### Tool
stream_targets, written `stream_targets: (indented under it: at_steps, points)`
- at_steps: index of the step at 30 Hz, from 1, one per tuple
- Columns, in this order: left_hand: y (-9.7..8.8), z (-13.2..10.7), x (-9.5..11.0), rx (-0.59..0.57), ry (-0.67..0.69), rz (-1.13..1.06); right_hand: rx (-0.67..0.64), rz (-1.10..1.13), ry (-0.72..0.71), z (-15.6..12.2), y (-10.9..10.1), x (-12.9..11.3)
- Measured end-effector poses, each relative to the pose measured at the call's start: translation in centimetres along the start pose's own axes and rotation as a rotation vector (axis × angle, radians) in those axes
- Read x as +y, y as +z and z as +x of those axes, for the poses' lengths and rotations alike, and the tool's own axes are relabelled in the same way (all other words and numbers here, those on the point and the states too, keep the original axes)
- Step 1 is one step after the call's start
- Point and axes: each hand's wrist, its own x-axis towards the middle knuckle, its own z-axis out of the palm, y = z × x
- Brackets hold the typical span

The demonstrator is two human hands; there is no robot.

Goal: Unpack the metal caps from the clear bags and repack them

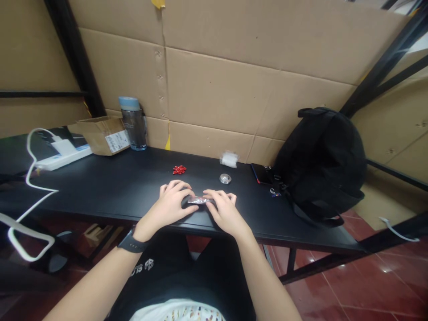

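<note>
My left hand [175,203] and my right hand [222,205] meet near the front edge of the black table. Between their fingertips is a small shiny plastic packet [198,200], pinched at both ends; something reddish shows through it, but its contents are too small to tell. Beyond my left hand lies a small cluster of red pieces [179,170]. A roll of clear tape [225,179] rests past my right hand, with a clear bag of white material [229,159] behind it.
At the left stand a tumbler with a blue lid [133,125], an open brown paper bag [102,133] and a white power strip [65,157] with a cable. A phone [261,174], keys [275,192] and a black backpack [324,160] are at the right. Cardboard [214,89] walls the back.
</note>
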Motion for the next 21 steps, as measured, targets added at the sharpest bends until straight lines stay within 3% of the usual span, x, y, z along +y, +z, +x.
stream_targets:
  at_steps: [15,21]
  points:
    - [0.09,0.42,-0.71,0.029,-0.092,-0.067,0.200,-0.041,0.159,0.15,0.48,0.59]
    - [0.17,0.46,-0.95,0.027,-0.109,-0.059,0.213,-0.088,0.131,0.22,0.44,0.48]
